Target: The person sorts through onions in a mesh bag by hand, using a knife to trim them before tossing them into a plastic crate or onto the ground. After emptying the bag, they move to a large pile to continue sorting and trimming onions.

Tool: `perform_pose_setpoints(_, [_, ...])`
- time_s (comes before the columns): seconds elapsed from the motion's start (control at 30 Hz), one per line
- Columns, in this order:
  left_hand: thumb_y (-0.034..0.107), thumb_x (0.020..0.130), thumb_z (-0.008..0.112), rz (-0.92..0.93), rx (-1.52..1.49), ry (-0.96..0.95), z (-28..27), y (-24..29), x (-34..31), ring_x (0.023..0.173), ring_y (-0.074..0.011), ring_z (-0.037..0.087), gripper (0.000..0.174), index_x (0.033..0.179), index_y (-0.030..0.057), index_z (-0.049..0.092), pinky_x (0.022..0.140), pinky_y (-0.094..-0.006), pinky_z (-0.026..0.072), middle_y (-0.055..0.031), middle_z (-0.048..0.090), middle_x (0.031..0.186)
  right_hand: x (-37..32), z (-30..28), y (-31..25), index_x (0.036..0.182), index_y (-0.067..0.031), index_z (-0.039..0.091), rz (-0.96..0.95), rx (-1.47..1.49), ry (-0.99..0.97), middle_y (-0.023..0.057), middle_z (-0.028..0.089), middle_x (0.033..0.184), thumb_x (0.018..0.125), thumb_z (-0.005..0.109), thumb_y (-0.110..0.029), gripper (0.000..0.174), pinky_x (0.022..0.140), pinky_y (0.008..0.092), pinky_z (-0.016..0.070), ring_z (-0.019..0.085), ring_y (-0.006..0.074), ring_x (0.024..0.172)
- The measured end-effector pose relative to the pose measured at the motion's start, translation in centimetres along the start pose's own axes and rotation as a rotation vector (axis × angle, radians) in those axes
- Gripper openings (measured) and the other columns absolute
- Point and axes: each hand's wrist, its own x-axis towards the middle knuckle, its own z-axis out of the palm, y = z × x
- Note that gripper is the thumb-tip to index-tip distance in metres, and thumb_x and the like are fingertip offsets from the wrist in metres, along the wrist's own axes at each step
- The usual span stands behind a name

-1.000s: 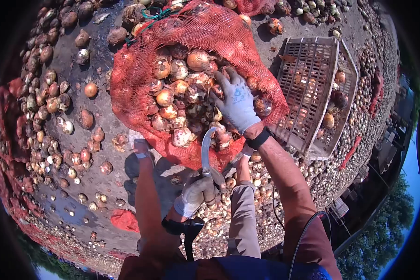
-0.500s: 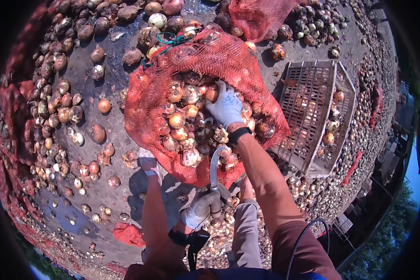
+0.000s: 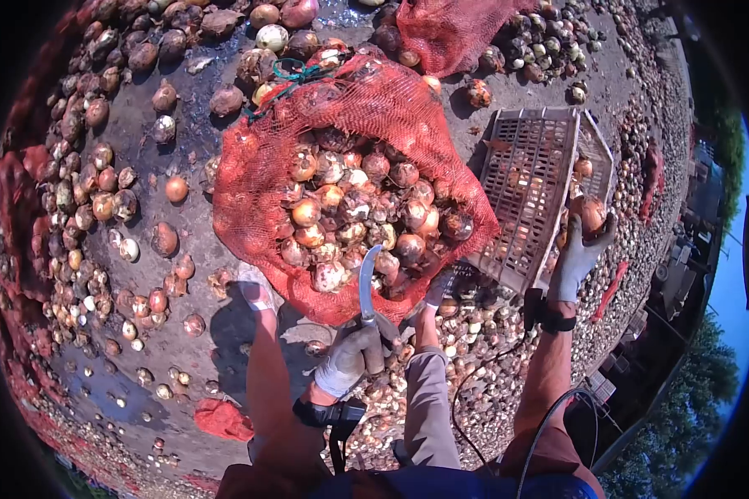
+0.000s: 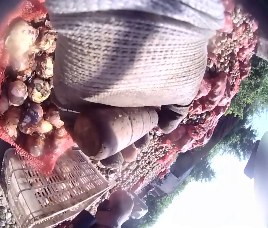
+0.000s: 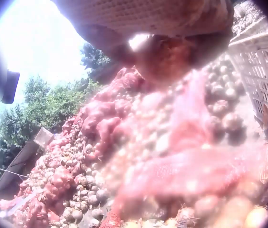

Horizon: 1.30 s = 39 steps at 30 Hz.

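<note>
The sack [image 3: 395, 96] lies in the middle, its wide mouth showing a heap of onions [image 3: 329, 197] that our hand partly covered half a second ago. Its far side is tied with green cord [image 3: 295, 73], and its right edge comes close to the crate [image 3: 528, 179], with a strip of ground [image 3: 464, 121] widening between them toward the far end. More ground shows left of the sack, among loose onions. The second sack [image 3: 453, 37] lies beyond on the far side.

Our right hand [image 3: 574, 262] has come out of the sack's mouth and is now at the crate's right, near side. Palm turned up and fingers spread, it grips a large onion [image 3: 587, 214], cupping it from the near side; we cannot tell whether either touches the crate. In the right wrist view both are blurred.

Our left hand [image 3: 349, 356] stays low, just near of the sack, its gloved fingers curled round the handle [image 4: 117, 130] of the knife [image 3: 365, 287]. The curved blade stands out toward the far side, its tip over the near onions in the sack's mouth; we cannot tell whether it touches them.
</note>
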Motion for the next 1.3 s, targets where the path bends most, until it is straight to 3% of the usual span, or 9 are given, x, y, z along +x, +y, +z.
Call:
perform_pose_setpoints(0.07, [0.037,0.091,0.053,0.032,0.025,0.012,0.9,0.5,0.0,0.076,-0.0181,0.058,0.037,0.091,0.0003,0.057,0.068,-0.0298,0.0449,-0.01,0.062,0.087,2.4,-1.5,1.5,0.147,-0.0039,0.028,-0.252,-0.928,0.115,0.0237,0.037,0.143,0.085,0.07,-0.033,0.08,0.109,0.0446,0.0295,0.035,0.0367,0.134])
perform_pose_setpoints(0.3, [0.032,0.092,0.05,0.101,-0.009,0.016,-0.9,0.6,-0.4,0.07,-0.0137,0.059,0.036,0.093,-0.0022,0.061,0.062,-0.0267,0.0483,-0.0066,0.061,0.083,-5.4,19.0,-10.6,0.146,-0.0218,0.035,-0.779,-0.396,-0.629,0.0146,0.037,0.145,0.072,0.076,-0.026,0.084,0.11,0.0526,0.0263,0.034,0.0343,0.135])
perform_pose_setpoints(0.43, [0.022,0.093,0.049,0.166,-0.054,0.017,-1.0,1.4,-0.9,0.068,-0.0147,0.06,0.026,0.092,-0.0018,0.06,0.06,-0.0276,0.0495,-0.0091,0.061,0.083,-5.4,31.4,-14.9,0.148,-0.0221,0.032,-1.012,-0.454,-0.656,0.0122,0.044,0.141,0.076,0.069,-0.02,0.081,0.111,0.0569,0.0254,0.039,0.0309,0.134])
perform_pose_setpoints(0.6, [0.019,0.091,0.053,0.047,0.02,0.135,-1.4,2.1,-2.1,0.067,-0.0119,0.059,0.019,0.095,0.0013,0.058,0.059,-0.0245,0.0473,-0.0105,0.065,0.085,-3.4,35.5,-17.6,0.127,-0.0057,0.049,-0.919,-0.564,-1.092,0.0163,0.056,0.13,0.075,0.075,-0.034,0.064,0.104,0.0483,0.0379,0.05,0.0335,0.125])
perform_pose_setpoints(0.77, [0.025,0.091,0.054,0.041,0.027,0.15,-0.3,2.3,-2.2,0.065,-0.0089,0.055,0.022,0.093,0.0037,0.06,0.058,-0.0222,0.0425,-0.0088,0.067,0.087,-3.5,34.0,-20.3,0.117,-0.0133,0.062,-0.903,-0.572,-1.231,0.0179,0.07,0.1,0.081,0.06,-0.035,0.042,0.081,0.0466,0.0523,0.067,0.0368,0.092])
perform_pose_setpoints(0.97, [0.028,0.088,0.057,0.233,-0.011,0.025,-1.7,-0.3,-1.6,0.072,-0.018,0.056,0.028,0.087,0.0002,0.06,0.065,-0.0299,0.0444,-0.0099,0.061,0.08,-7.9,28.2,-19.3,0.094,-0.0106,0.07,-0.928,-0.491,-1.165,0.0172,0.07,0.092,0.088,0.054,-0.041,0.035,0.079,0.0489,0.05,0.068,0.0354,0.087])
perform_pose_setpoints(1.17, [0.032,0.085,0.062,0.304,-0.199,-0.319,-0.5,1.4,-3.0,0.069,-0.0257,0.055,0.031,0.077,0.0018,0.059,0.061,-0.0351,0.0428,-0.0116,0.059,0.074,-10.4,3.9,-15.4,0.081,-0.0078,0.062,-0.468,-0.216,-1.203,0.0149,0.063,0.071,0.089,0.059,-0.033,0.027,0.066,0.048,0.0456,0.064,0.0344,0.071])
perform_pose_setpoints(1.23, [0.031,0.085,0.062,0.382,-0.194,-0.419,-0.6,2.8,-4.1,0.063,-0.0244,0.054,0.03,0.077,0.0027,0.058,0.057,-0.035,0.0418,-0.011,0.057,0.071,-9.4,-2.7,-14.4,0.075,-0.0073,0.06,-0.547,-0.247,-1.267,0.0132,0.062,0.067,0.087,0.063,-0.03,0.026,0.062,0.045,0.0444,0.061,0.0359,0.066])
perform_pose_setpoints(1.3, [0.033,0.086,0.061,0.501,-0.197,-0.439,-1.4,3.7,-4.6,0.058,-0.021,0.052,0.03,0.076,0.0059,0.054,0.054,-0.0333,0.0395,-0.0078,0.054,0.069,-8.0,-4.5,-14.0,0.075,-0.0051,0.061,-0.255,-0.168,-1.257,0.0103,0.056,0.061,0.089,0.064,-0.027,0.026,0.056,0.0368,0.0423,0.056,0.0202,0.056])
